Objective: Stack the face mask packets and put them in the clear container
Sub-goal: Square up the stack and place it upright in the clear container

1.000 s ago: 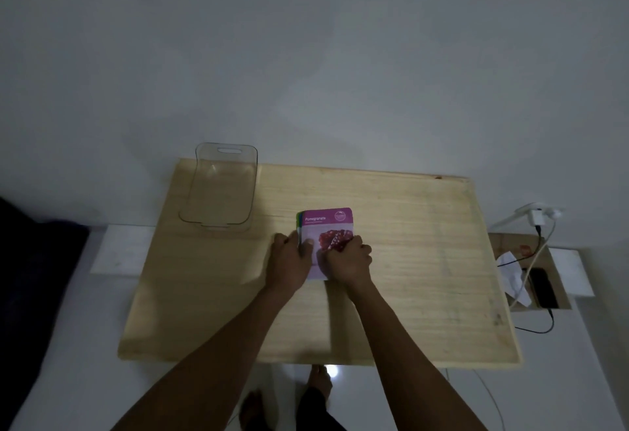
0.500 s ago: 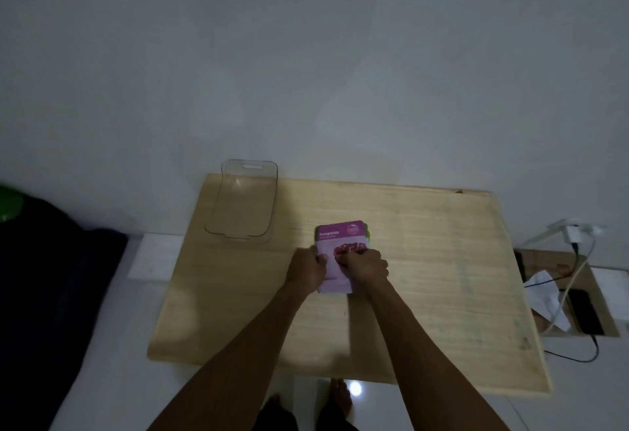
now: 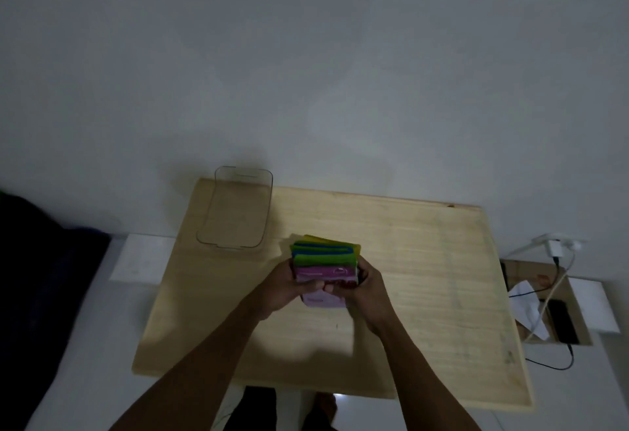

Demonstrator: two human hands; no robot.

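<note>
A stack of face mask packets (image 3: 323, 262) is tilted up on its near edge above the middle of the wooden table (image 3: 425, 277). Yellow, green and blue edges show at the far side, and a magenta packet faces me. My left hand (image 3: 284, 286) grips the stack's left side and my right hand (image 3: 366, 286) grips its right side, thumbs pressed on the magenta front. The clear container (image 3: 238, 207) stands with nothing in it at the table's far left corner, apart from both hands.
A white wall rises behind the table. To the right on the floor stands a cardboard box (image 3: 548, 308) with paper, a dark phone and white charger cables (image 3: 558, 247). A dark shape (image 3: 41, 277) lies at the left. My feet show below the table's near edge.
The stack lay flat on the table under both hands; now both hands have lifted and tilted it, so the coloured edges of the packets show. The camera view has shifted right and down.
</note>
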